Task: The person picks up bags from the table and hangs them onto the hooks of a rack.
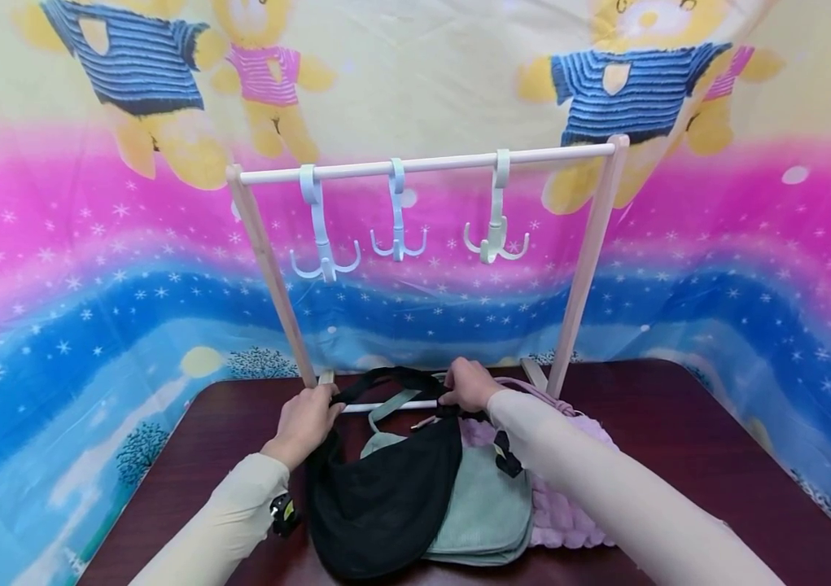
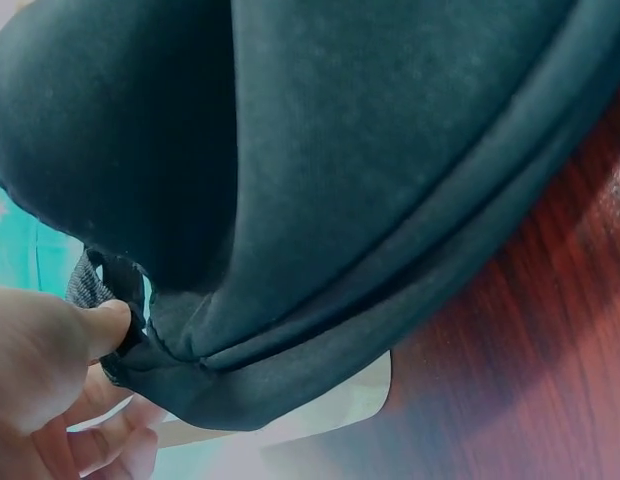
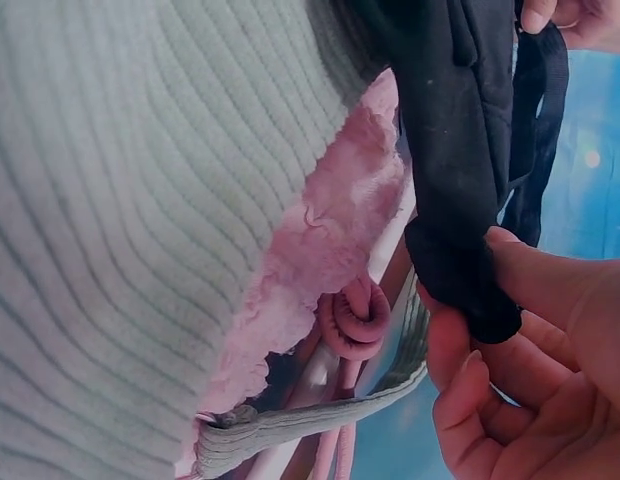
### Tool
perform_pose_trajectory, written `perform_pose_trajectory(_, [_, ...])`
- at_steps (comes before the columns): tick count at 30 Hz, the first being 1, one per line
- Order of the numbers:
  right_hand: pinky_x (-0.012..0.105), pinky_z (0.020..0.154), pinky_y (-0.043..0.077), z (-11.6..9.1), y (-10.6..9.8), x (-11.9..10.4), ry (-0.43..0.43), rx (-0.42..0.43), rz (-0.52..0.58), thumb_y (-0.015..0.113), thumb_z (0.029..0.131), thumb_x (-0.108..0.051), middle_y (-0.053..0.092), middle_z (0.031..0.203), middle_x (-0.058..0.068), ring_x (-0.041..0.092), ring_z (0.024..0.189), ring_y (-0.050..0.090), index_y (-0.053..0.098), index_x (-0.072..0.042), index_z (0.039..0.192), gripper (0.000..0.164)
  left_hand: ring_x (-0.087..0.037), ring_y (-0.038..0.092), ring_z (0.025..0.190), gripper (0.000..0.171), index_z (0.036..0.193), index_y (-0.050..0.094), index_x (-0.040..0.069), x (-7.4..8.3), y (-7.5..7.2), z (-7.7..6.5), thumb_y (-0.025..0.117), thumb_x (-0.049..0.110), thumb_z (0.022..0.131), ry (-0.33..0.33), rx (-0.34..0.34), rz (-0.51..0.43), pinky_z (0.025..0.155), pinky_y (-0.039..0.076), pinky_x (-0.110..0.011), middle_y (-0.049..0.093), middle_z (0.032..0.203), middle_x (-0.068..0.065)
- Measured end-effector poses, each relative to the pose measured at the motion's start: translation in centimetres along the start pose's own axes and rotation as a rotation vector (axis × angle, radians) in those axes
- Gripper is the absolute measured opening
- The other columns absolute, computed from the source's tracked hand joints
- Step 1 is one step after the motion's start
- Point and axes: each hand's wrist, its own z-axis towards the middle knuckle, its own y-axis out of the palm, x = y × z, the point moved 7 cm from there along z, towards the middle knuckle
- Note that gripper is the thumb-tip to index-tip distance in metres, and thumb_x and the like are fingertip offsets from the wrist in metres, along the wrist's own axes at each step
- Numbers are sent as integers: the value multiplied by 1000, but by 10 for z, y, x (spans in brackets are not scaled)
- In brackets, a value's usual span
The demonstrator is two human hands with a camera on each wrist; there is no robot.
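Observation:
A black fabric shoulder bag (image 1: 386, 496) hangs between both hands at the front of the table, its strap arching up behind its opening. My left hand (image 1: 303, 425) pinches the left strap end, thumb on top in the left wrist view. With thumb and fingers my right hand (image 1: 470, 385) pinches the other strap end (image 3: 465, 290). Behind the black bag lies a sage-green ribbed bag (image 1: 484, 505), partly covered, with its strap (image 3: 320, 418) trailing behind. A fluffy pink bag (image 1: 565, 513) with a knotted pink cord (image 3: 354, 325) lies at the right, partly hidden by my right forearm.
A wooden rack stands at the table's back; its white top bar (image 1: 444, 163) carries a blue hook (image 1: 323, 236), another blue hook (image 1: 398, 220) and a pale green hook (image 1: 496, 220). The dark red table (image 1: 693, 456) meets a printed cloth backdrop (image 1: 415, 309).

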Motion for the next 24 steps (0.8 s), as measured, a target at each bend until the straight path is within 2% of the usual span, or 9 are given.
perform_pose_trajectory(1, [32,68,49,1,0,0,-1,-3,9,76,91,-14,63,78,3,14,64,51,73,-5,87,11,-16,59,59,17,107,72,9,0,0,0,70,22,96,-2,-2,-2,55,47,-36,70,77,-6])
perform_pose_trajectory(3, [30,60,40,2,1,1,-3,-4,28,76,91,-13,45,62,-1,14,56,38,62,-7,70,26,-16,57,58,18,107,72,9,0,-1,0,70,23,96,-3,-1,-3,55,46,-35,69,75,-5])
perform_pose_trajectory(5, [29,56,31,3,1,2,-10,-4,43,76,91,-12,27,58,-3,14,52,26,47,-10,61,41,-15,56,56,18,107,72,9,0,-2,0,70,23,96,0,2,-4,54,45,-34,68,74,-4])
perform_pose_trajectory(7, [29,55,26,3,1,2,-22,-2,53,76,91,-12,18,57,-2,15,52,19,35,-13,59,52,-15,55,55,19,108,72,9,0,-3,-1,70,24,96,3,5,-3,53,44,-33,67,72,-4])
perform_pose_trajectory(11, [29,56,24,1,0,1,-40,-1,45,76,91,-13,16,57,-3,14,52,15,28,-15,58,58,-15,56,55,21,111,72,9,1,-5,-1,70,23,96,6,16,11,52,44,-34,67,71,-3])
perform_pose_trajectory(24, [28,57,27,-2,-5,2,-56,2,20,75,91,-14,16,56,-3,14,51,16,29,-14,55,59,-15,55,54,22,113,72,8,3,-12,-2,68,23,97,2,17,12,51,43,-32,68,74,-5])
